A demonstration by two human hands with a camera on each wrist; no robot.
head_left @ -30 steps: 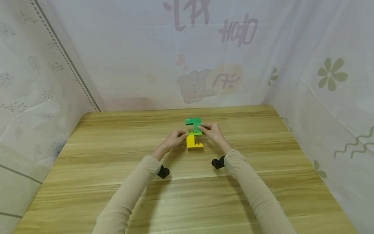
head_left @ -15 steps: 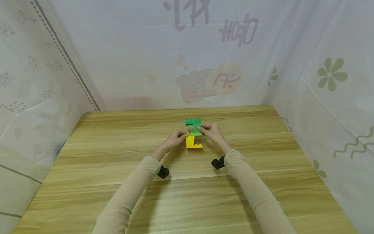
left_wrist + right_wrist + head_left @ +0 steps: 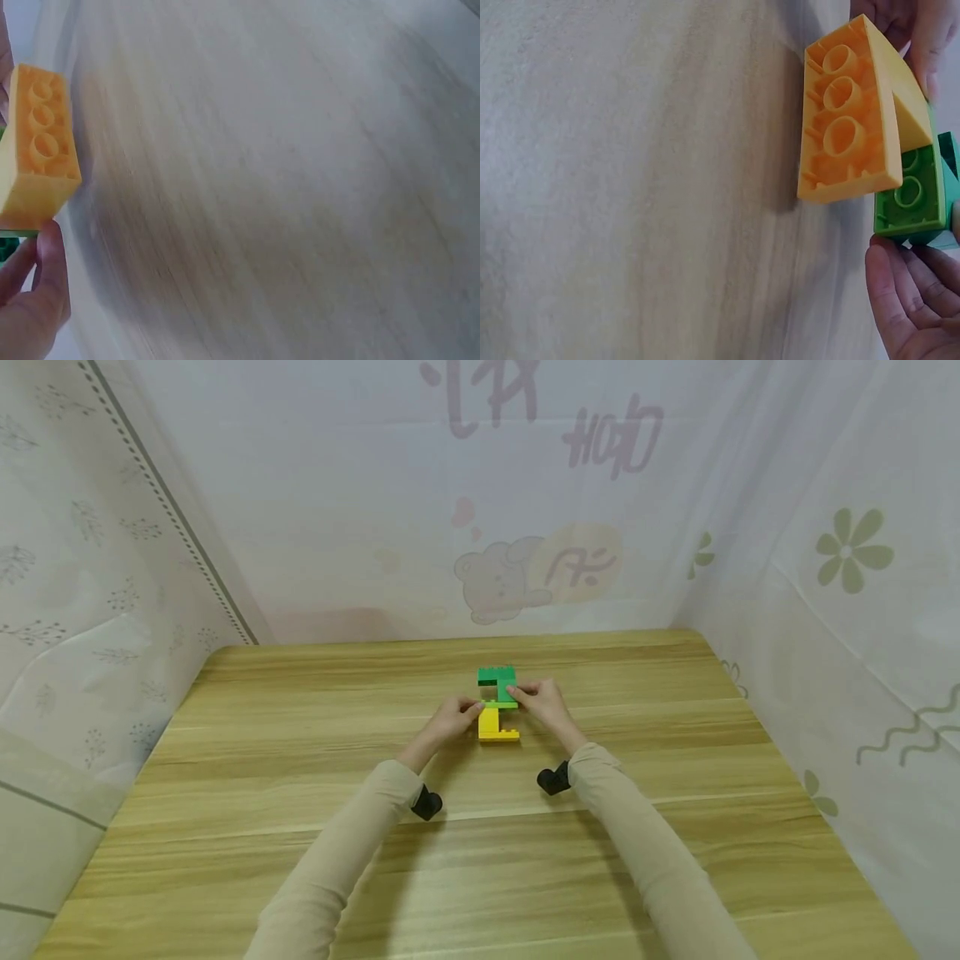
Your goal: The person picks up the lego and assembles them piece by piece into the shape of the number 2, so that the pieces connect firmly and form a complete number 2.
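Observation:
Both hands hold a joined stack of toy building bricks over the table in the head view. Its lower part is a yellow brick (image 3: pixel 488 722) on a longer yellow piece (image 3: pixel 504 737). A flat light green brick (image 3: pixel 501 704) lies across the middle, and dark green bricks (image 3: pixel 498 677) form the top. My left hand (image 3: pixel 453 717) pinches the stack at the left end of the light green piece. My right hand (image 3: pixel 546 702) pinches the upright dark green part from the right. Both wrist views show the hollow underside of the yellow piece (image 3: pixel 847 112), tilted above the tabletop.
The wood-grain table (image 3: pixel 300 860) extends on all sides of the hands. Printed cloth (image 3: pixel 360 510) hangs behind it and along both sides. A black device (image 3: pixel 427 803) sits at the left wrist and another black device (image 3: pixel 554 778) at the right.
The brick stack has dipped slightly towards the person, its top moving most. Both forearms have shifted a little inward. The grip of each hand looks the same.

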